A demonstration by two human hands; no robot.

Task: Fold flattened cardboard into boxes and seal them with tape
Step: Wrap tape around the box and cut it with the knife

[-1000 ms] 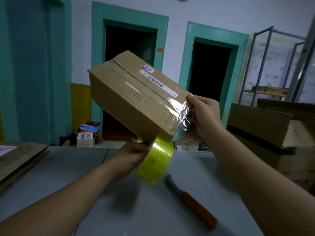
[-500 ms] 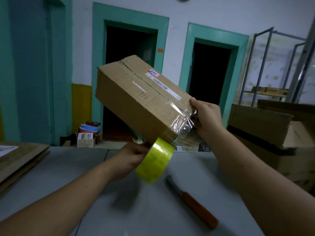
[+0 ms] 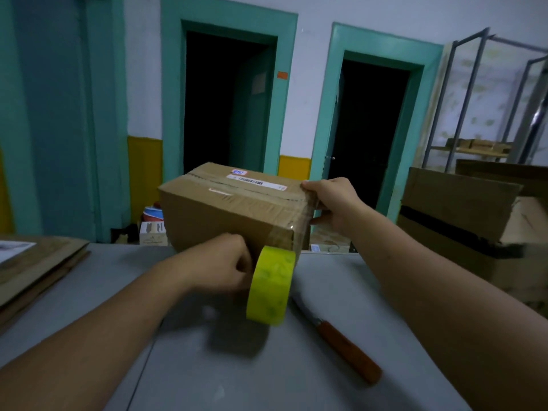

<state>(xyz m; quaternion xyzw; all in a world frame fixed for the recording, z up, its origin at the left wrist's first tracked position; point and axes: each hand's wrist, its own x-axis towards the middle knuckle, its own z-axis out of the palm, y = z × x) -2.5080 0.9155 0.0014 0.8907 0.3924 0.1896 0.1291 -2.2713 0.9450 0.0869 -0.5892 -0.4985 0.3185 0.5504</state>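
Note:
A closed brown cardboard box (image 3: pixel 225 215) with a white barcode label on top is held above the grey table (image 3: pixel 189 366), nearly level. My right hand (image 3: pixel 332 203) grips its right end, thumb on the top edge, fingers on the end face where clear tape wraps the corner. My left hand (image 3: pixel 219 262) holds a yellow-green tape roll (image 3: pixel 271 284) upright below the box's near right corner. A strip of clear tape runs from the roll up onto the box.
A knife with an orange-brown handle (image 3: pixel 341 342) lies on the table right of the roll. Flattened cardboard (image 3: pixel 35 268) is stacked at the left edge. Large open boxes (image 3: pixel 468 215) stand at the right. Two dark doorways face me.
The box has come down and tilted from steeply slanted to nearly level. The loose crinkled tape at its corner now lies against the box. The roll has moved lower and closer to me.

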